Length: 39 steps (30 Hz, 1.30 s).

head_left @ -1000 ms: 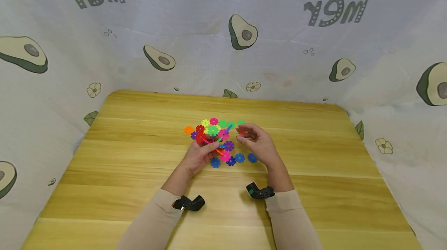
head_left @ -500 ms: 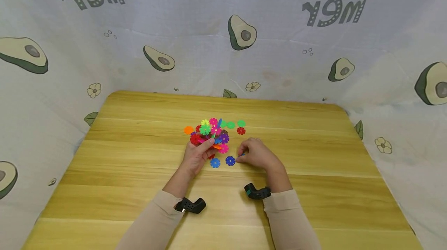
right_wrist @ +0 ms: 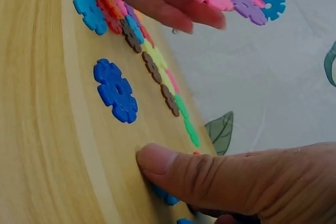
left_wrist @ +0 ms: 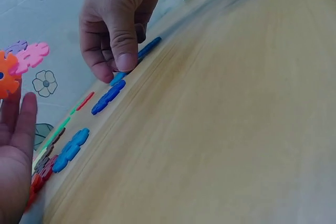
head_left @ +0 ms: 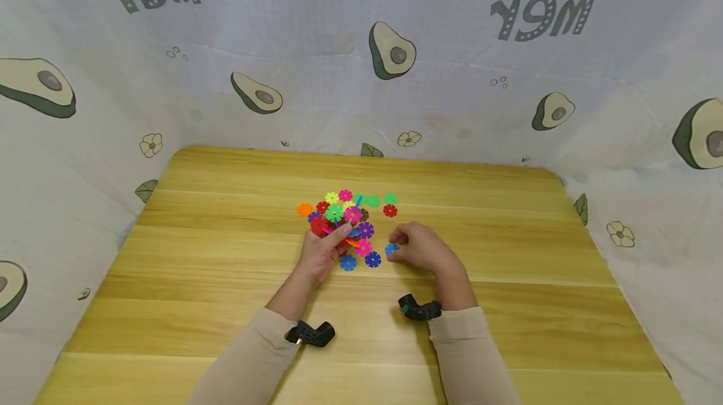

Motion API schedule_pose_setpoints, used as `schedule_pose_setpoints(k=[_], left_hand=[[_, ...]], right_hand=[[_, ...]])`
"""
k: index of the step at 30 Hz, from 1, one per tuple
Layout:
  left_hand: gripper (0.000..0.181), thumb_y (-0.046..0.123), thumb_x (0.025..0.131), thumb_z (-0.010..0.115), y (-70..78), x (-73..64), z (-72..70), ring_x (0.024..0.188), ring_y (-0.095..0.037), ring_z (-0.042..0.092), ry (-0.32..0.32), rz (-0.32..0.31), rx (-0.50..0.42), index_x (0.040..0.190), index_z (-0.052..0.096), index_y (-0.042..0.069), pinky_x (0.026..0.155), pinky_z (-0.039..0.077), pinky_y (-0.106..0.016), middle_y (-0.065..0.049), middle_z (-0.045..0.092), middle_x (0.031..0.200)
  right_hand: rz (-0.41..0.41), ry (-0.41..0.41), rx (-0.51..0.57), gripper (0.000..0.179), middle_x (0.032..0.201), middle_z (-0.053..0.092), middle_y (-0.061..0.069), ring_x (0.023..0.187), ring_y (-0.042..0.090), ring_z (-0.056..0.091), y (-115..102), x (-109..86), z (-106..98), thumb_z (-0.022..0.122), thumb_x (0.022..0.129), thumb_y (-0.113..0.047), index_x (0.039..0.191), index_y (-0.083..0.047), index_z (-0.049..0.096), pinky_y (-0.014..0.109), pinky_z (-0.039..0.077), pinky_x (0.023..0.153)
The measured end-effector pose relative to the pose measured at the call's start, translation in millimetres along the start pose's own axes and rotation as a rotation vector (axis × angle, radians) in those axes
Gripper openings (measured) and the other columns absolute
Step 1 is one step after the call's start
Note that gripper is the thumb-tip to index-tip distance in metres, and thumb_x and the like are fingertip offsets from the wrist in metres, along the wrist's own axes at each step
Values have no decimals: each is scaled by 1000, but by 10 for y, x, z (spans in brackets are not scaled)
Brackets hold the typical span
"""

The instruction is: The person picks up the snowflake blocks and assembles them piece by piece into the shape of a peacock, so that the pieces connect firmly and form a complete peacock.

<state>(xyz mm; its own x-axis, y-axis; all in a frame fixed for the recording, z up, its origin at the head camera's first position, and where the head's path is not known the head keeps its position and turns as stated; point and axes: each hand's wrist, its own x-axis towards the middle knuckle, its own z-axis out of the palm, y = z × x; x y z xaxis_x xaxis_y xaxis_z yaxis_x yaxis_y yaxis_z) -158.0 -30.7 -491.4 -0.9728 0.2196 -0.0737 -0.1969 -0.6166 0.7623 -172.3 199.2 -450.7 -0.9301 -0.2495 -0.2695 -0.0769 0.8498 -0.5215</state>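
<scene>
My left hand (head_left: 319, 257) holds up a cluster of interlocked plastic snowflake discs (head_left: 353, 215), with green, pink, red, purple, blue and orange ones among them. Its thumb lies against the cluster in the head view. To the right, my right hand (head_left: 420, 248) is down at the table, thumb and forefinger pinching a light blue snowflake disc (head_left: 391, 248). In the right wrist view the thumb hides most of that light blue disc (right_wrist: 165, 195). A dark blue disc (head_left: 373, 259) lies flat between the hands, with another light blue disc (head_left: 348, 262) nearer the left hand.
Behind the cluster, several loose discs lie on the wooden table (head_left: 226, 304): yellow, pink, green, brown and red. An orange disc (head_left: 305, 210) is at their left end, a red disc (head_left: 390, 210) at the right. A printed cloth (head_left: 316, 47) hangs behind the table.
My right hand has come down from beside the cluster to the light blue discs and taken one between thumb and forefinger. The left hand's cluster has shifted slightly left.
</scene>
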Motion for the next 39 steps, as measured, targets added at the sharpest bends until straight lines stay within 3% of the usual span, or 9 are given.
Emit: schedule_pose_setpoints(k=[6, 10, 13, 16, 18, 21, 26, 30, 39], left_hand=[[19, 4, 97, 66, -11, -3, 26, 93, -13, 77, 1, 25, 20, 114, 66, 12, 87, 63, -31, 3, 77, 102], [19, 3, 98, 64, -27, 0, 28, 91, -13, 77, 23, 22, 23, 115, 66, 9, 86, 64, -31, 3, 77, 101], [26, 1, 97, 64, -34, -1, 27, 92, -13, 77, 28, 24, 40, 123, 63, 4, 86, 63, -31, 3, 77, 102], [35, 0, 96, 66, -41, 1, 25, 95, -12, 76, 9, 26, 66, 130, 57, -3, 88, 63, -30, 3, 77, 103], [37, -1, 96, 66, -45, 3, 26, 95, -12, 76, 2, 25, 73, 131, 56, -6, 88, 63, -30, 3, 77, 102], [35, -3, 95, 64, -49, 5, 31, 94, -10, 75, 8, 24, 75, 130, 57, -6, 87, 63, -28, 4, 76, 102], [40, -5, 96, 62, -44, 6, 39, 97, -9, 73, 19, 14, 92, 135, 52, -10, 87, 62, -27, 5, 74, 104], [46, -7, 95, 62, -34, 5, 45, 100, -9, 73, 6, 11, 111, 138, 48, -15, 90, 62, -27, 6, 74, 106], [38, -1, 93, 69, -29, 15, 16, 100, -10, 71, -37, 24, 244, 127, 58, -13, 91, 61, -24, 5, 74, 104]], right_hand=[[15, 39, 3, 27, 100, 68, 7, 91, 21, 59, 2, 43, 34, 85, 85, -24, 104, -9, 72, 41, 55, 87], [13, 95, 66, 21, 95, 68, 5, 86, 19, 60, -4, 52, 66, 81, 89, -24, 100, -10, 69, 35, 54, 81], [-33, 199, 261, 16, 96, 69, 7, 84, 16, 63, -32, 58, 101, 75, 94, -19, 103, -9, 67, 30, 56, 77], [-149, 310, 513, 16, 100, 70, 16, 85, 12, 69, -72, 65, 134, 71, 96, -10, 110, -3, 67, 30, 62, 79], [-236, 343, 657, 19, 102, 70, 23, 85, 9, 71, -99, 69, 159, 68, 96, -3, 113, 3, 66, 30, 64, 80], [-325, 364, 764, 18, 100, 69, 27, 84, 5, 72, -130, 79, 194, 67, 95, 2, 112, 9, 65, 28, 64, 81], [-388, 378, 790, 12, 98, 71, 22, 87, 3, 72, -141, 88, 233, 66, 95, 4, 105, 11, 67, 22, 62, 81], [-460, 400, 730, 9, 99, 71, 27, 89, 4, 71, -132, 84, 230, 65, 95, 6, 102, 9, 70, 23, 62, 81], [-503, 416, 607, 8, 95, 73, 24, 88, 0, 68, -128, 54, 171, 67, 93, 6, 95, 5, 75, 17, 60, 79]])
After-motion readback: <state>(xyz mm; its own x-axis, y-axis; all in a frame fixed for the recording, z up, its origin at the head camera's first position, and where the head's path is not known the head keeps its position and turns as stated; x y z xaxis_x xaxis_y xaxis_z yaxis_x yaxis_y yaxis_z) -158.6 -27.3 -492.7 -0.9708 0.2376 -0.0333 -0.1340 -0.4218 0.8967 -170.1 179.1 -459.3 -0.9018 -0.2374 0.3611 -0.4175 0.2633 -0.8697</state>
